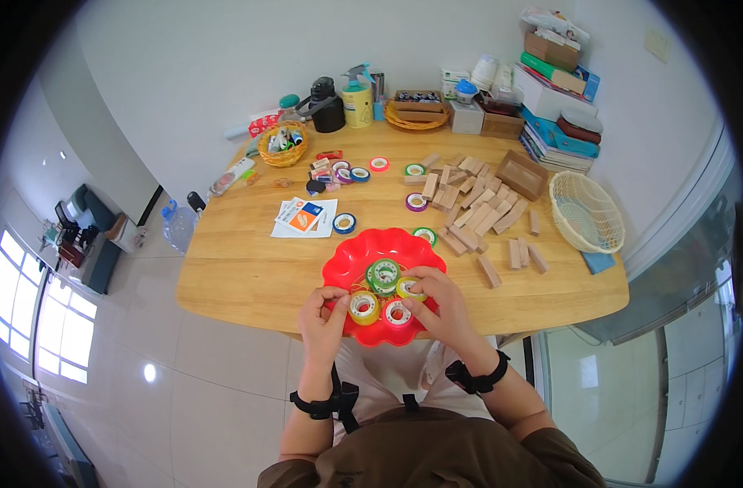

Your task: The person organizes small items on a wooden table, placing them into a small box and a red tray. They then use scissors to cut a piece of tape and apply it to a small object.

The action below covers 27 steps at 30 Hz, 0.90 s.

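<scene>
In front of me, at the table's near edge, a red scalloped plastic tray (pixel 380 242) holds several rolls of tape. My right hand (pixel 445 303) pinches a small yellow tape roll (pixel 418 295) between thumb and fingers, over the tray's right side. My left hand (pixel 322 320) reaches over the left rim, its thumb and index fingertip close together beside a larger yellow tape roll (pixel 354 312); whether they grip the roll or the tray cannot be made out. A pink tape roll (pixel 388 319) lies between the hands. Green tape rolls (pixel 376 272) overlap behind it, with thin yellowish strands underneath.
Wooden blocks (pixel 481 210) are heaped right of centre, near a cardboard box (pixel 523 175) and a wicker basket (pixel 585 210). Left of the tray lie printed papers (pixel 304 216) and a blue tape roll (pixel 344 223). Bottles, baskets and stacked books (pixel 557 143) line the back.
</scene>
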Each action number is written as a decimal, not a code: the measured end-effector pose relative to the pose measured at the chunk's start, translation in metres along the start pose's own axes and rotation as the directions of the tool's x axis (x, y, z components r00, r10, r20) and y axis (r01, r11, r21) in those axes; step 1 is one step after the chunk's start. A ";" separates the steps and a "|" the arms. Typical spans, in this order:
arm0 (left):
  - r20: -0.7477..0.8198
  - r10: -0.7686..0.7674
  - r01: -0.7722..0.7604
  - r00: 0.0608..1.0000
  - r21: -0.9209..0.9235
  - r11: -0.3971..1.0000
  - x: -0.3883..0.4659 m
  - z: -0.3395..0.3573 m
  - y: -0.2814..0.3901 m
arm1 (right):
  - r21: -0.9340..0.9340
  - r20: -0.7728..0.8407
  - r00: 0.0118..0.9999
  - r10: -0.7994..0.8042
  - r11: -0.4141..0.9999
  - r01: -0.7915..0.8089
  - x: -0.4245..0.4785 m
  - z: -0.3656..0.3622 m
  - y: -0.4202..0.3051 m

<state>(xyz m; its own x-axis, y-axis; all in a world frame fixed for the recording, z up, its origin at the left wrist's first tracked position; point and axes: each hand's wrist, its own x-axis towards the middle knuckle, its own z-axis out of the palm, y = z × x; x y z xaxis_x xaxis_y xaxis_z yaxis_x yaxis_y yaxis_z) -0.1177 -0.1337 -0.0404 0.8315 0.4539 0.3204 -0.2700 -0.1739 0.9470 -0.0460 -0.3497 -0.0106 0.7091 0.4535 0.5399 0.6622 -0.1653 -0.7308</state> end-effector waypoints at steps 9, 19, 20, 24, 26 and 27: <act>0.048 -0.050 0.052 0.998 -0.041 0.998 0.046 -0.036 -0.012 | 0.058 0.343 0.938 0.053 0.995 -0.078 0.060 0.017 0.025; 0.486 -0.001 0.242 0.874 -0.435 0.867 0.048 -0.046 0.079 | 0.239 0.671 0.742 -0.007 0.949 -0.207 0.117 -0.020 -0.065; 0.578 0.036 0.308 0.815 -0.485 0.818 0.047 -0.046 0.087 | 0.260 0.741 0.672 -0.003 0.924 -0.282 0.122 -0.020 -0.070; 0.512 0.000 0.338 0.859 -0.567 0.751 0.046 -0.041 0.107 | 0.358 0.851 0.516 -0.100 0.829 -0.429 0.146 -0.033 -0.083; 0.438 -0.046 0.319 0.898 -0.577 0.752 0.052 -0.051 0.099 | 0.262 0.881 0.473 0.001 0.832 -0.489 0.172 -0.055 -0.071; 0.402 -0.067 0.313 0.913 -0.585 0.748 0.054 -0.055 0.094 | 0.172 0.856 0.507 0.099 0.871 -0.460 0.198 -0.073 -0.041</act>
<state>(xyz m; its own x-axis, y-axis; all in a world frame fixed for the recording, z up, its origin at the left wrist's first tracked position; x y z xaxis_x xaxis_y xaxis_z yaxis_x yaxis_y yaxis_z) -0.1248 -0.0776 0.0674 0.9726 0.0749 0.2199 -0.2260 0.5234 0.8216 0.0852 -0.3171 0.1573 0.2183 0.9633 -0.1560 0.2093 -0.2024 -0.9567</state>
